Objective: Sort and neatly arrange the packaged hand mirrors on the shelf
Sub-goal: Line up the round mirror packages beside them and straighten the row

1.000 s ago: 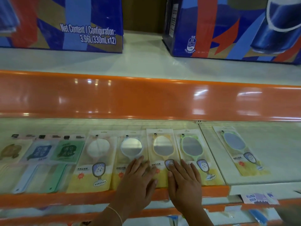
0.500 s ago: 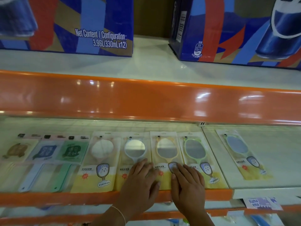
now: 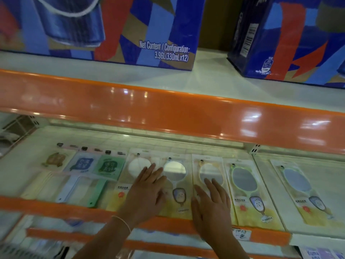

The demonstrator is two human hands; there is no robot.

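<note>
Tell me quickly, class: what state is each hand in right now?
Left hand: open, fingers straight, flat on the white mirror pack.
Right hand: open, fingers straight, flat on the yellow mirror pack.

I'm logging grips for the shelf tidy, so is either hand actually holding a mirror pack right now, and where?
Nothing is gripped. The left hand lies flat across the lower halves of two mirror packs, and the right hand lies flat on the yellow-framed mirror pack.

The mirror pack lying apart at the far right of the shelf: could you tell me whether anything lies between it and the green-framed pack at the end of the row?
Nothing visible does: only bare shelf separates the far-right mirror pack from the green-framed pack.
</note>
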